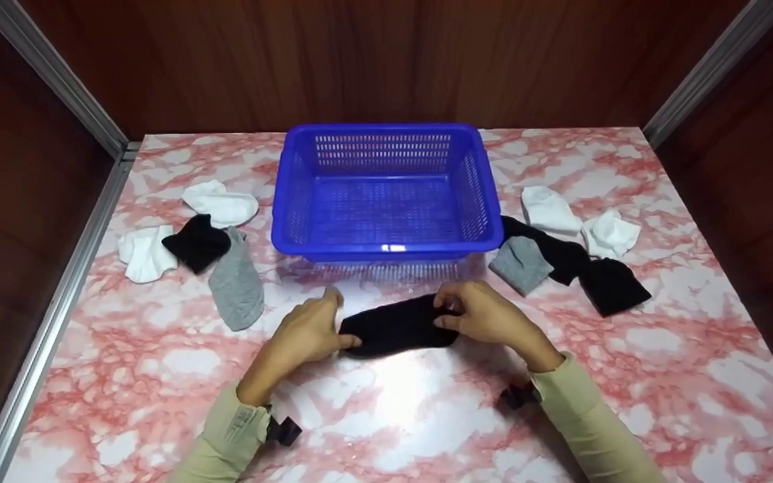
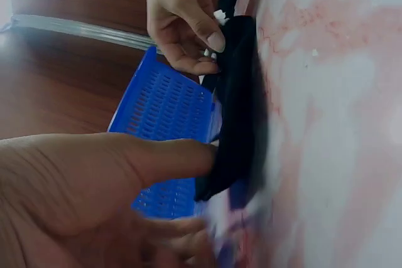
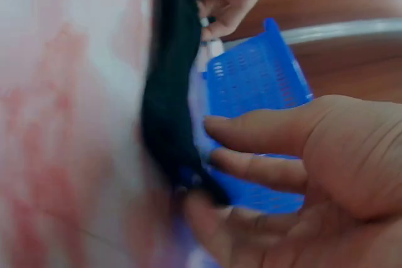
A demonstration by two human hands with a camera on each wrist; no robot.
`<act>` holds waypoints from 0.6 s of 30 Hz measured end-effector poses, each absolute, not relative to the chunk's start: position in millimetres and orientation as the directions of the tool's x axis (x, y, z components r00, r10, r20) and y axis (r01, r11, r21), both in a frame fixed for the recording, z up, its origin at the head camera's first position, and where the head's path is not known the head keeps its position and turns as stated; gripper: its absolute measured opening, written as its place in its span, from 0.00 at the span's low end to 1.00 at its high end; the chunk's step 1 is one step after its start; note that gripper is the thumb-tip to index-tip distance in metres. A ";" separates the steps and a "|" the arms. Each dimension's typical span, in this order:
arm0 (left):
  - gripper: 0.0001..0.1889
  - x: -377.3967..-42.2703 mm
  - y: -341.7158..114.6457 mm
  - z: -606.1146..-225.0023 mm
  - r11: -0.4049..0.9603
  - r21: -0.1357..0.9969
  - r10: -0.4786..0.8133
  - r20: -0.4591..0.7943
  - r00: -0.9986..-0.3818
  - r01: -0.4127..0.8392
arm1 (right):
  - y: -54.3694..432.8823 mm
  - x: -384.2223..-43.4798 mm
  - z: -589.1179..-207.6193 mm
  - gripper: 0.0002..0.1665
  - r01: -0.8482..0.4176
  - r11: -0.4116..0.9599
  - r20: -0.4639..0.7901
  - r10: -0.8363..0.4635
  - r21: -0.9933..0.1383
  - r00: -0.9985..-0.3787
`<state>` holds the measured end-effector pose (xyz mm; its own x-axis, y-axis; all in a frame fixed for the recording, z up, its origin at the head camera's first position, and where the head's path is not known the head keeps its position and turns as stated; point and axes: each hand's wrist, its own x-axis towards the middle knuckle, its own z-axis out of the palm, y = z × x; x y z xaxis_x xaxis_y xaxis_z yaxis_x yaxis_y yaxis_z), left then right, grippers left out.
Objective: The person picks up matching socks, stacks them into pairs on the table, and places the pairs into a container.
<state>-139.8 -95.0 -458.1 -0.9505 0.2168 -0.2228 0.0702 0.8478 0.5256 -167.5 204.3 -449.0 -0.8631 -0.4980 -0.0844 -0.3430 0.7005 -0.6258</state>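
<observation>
Middle black sock (image 1: 396,327): cloth, matt
Left grey sock (image 1: 237,288): cloth, matt
Basket (image 1: 333,247): plastic, smooth, perforated walls, glossy rim
Tabletop (image 1: 188,362): smooth, glossy, marble-patterned
Wall panels (image 1: 386,60): wood-look, grained, low sheen
Corner rails (image 1: 47,67): metal-look, dull sheen
Sleeves (image 1: 591,419): cloth, matt

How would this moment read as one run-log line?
left hand: touching black fabric sock, left end | right hand: touching sock, right end | blue perforated rectangular plastic basket: beyond sock

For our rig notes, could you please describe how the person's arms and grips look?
The left sleeve and right sleeve are pale khaki, the left with small dark markings near its end. A small black attachment shows by each sleeve's end. The left grip and right grip are gloveless.
</observation>
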 end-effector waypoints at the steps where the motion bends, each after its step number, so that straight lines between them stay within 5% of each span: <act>1: 0.35 -138.8 -93.5 -457.4 0.840 0.535 0.220 -0.183 -0.958 0.091 | 203.3 -165.7 -446.5 0.11 -0.371 0.714 -0.055 -0.496 -0.594 -0.867; 8: 0.09 -137.4 -79.2 -459.6 0.687 0.604 0.445 0.089 -0.891 0.404 | 188.6 -157.1 -448.2 0.08 -0.530 0.669 0.085 -0.577 -0.521 -0.812; 13: 0.06 -138.2 -74.4 -466.4 0.722 0.505 0.504 0.084 -0.860 0.472 | 186.7 -157.8 -460.0 0.15 -0.529 0.678 0.018 -0.606 -0.511 -0.795; 18: 0.16 -139.9 -76.3 -469.8 0.756 0.403 0.506 0.141 -0.851 0.516 | 190.0 -160.9 -465.5 0.23 -0.487 0.701 -0.024 -0.582 -0.520 -0.813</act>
<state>-139.9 -76.3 -469.8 -0.8510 0.5059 0.1412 0.5162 0.7560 0.4026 -160.9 190.0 -465.5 -0.8126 -0.5824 -0.0242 -0.4872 0.7015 -0.5202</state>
